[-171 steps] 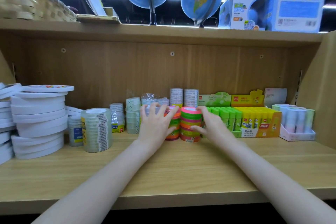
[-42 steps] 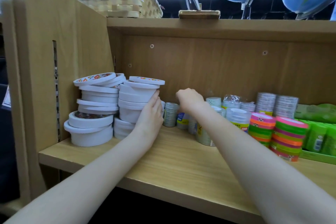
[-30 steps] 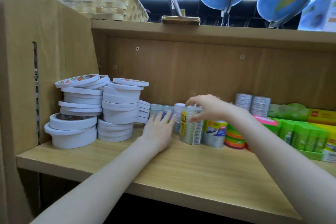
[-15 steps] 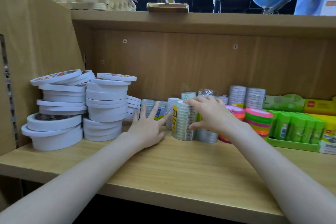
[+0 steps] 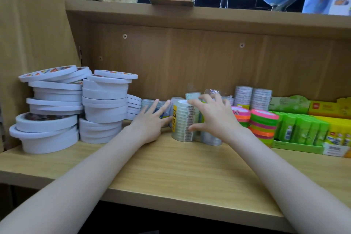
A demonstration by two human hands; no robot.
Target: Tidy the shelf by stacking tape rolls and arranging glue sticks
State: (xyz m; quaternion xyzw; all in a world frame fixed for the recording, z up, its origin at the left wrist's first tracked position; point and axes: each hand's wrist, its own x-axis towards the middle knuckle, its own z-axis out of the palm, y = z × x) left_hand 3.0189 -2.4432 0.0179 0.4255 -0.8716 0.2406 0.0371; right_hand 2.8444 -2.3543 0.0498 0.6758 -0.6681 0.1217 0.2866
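Clear tape stack (image 5: 183, 120), a wrapped column of transparent rolls with a yellow label, is standing upright on the wooden shelf (image 5: 171, 173), near mid-depth. Right hand (image 5: 214, 118) is gripping it: fingers (image 5: 195, 103) are curling over the top rim and the thumb is pressing the lower side. Left hand (image 5: 150, 121) is lying just to the left of the stack, fingers spread and straight, fingertips reaching toward smaller clear rolls (image 5: 147, 103) behind; whether they are touching those rolls cannot be told. A second clear roll pack (image 5: 210, 138) is sitting partly hidden under the right wrist.

White tape rolls (image 5: 57, 108) are sitting in 2 uneven piles at the shelf's left end, top rolls tilting. Neon tape stacks (image 5: 263, 125), pink, green and orange, are standing to the right of the right hand. Green glue sticks (image 5: 302, 129) are standing upright in a display tray, with yellow glue sticks (image 5: 340, 133) beside them at the far right.
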